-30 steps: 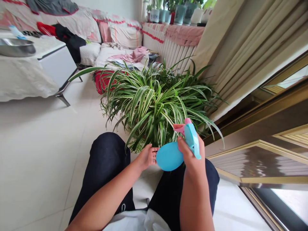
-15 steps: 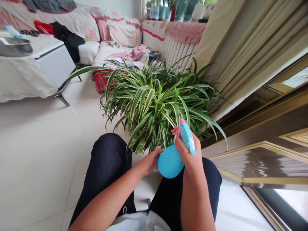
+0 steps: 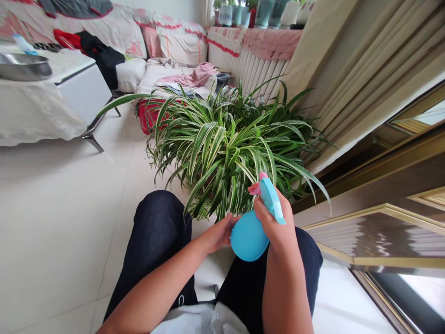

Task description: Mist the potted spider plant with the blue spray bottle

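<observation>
Blue plastic spray bottle (image 3: 248, 237) with pink trigger (image 3: 255, 188), clenched at neck by right hand (image 3: 276, 227), body cupped by left hand (image 3: 219, 234), green-and-white spider plant (image 3: 225, 148) just beyond both hands

No legible text, labels or signs anywhere

Thing: spray bottle (image 3: 248, 236)
Body: round, sky-blue plastic, contents hidden
Head: flat, paler blue sprayer head (image 3: 272, 200) with a pink trigger (image 3: 254, 189)
Pose: tilted, head up and toward the upper right, body low
Place: held above the person's lap, right hand (image 3: 274, 222) wrapped around the neck, left hand (image 3: 219, 234) against the body
</observation>
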The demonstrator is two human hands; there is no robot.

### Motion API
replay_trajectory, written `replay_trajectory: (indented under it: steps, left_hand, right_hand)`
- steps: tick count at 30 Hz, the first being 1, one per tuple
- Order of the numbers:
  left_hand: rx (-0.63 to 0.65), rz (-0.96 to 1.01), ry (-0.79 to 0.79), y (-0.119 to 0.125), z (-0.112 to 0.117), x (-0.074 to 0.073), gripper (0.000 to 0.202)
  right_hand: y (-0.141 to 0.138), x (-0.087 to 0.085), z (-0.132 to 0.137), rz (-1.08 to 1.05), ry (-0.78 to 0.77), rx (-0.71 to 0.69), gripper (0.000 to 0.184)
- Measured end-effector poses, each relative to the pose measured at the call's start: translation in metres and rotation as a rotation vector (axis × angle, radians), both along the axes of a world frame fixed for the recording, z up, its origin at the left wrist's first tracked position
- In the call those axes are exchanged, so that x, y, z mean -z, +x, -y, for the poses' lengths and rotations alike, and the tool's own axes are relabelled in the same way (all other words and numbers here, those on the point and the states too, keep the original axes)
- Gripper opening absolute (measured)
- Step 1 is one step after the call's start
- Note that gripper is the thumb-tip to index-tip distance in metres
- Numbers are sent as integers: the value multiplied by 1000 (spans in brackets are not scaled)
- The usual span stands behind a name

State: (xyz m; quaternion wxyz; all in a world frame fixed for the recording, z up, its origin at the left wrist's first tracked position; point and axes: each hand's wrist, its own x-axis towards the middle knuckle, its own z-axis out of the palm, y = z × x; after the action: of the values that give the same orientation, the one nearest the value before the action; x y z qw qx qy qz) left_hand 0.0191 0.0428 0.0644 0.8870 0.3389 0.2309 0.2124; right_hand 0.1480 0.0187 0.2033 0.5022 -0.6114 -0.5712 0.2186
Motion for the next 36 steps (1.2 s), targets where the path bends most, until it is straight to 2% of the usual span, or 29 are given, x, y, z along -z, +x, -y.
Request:
replay_trajectory:
  steps: [6,13,17,26,31,36]
  left_hand:
    - [-13,-13,12,3,6,-1,65]
    - [-10,-9,11,7,9,1,65]
    - [-3,-2,23,6,10,1,67]
    - [13,4,22,8,11,-2,69]
    - [-66,54,15,6,9,-3,67]
    - [-241,108,-94,7,6,-4,59]
  right_hand:
    - [0,2,1,-11,-34,20,22]
    - [-1,1,0,-25,-118,-34,29]
    - [-1,2,0,-44,-96,-70,26]
    - [2,7,-1,-42,-81,40,32]
    - [-2,-1,1,-23,-31,50,27]
    - [-4,-5,4,-58,22,104,24]
